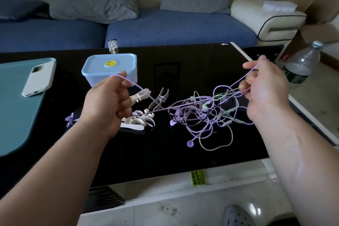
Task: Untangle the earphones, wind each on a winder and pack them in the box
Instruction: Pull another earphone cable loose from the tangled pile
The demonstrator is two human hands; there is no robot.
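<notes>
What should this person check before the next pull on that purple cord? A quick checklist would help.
1. Left hand grips the purple cord: ok.
2. Right hand pinches a purple cord: ok.
3. Tangle loose enough to pull: not ok, purple and green cords are knotted together.
4. Winders lie beside the left hand: ok.
5. Box open for packing: not ok, lid on.
6. Both hands hold the same cord: cannot tell.
</notes>
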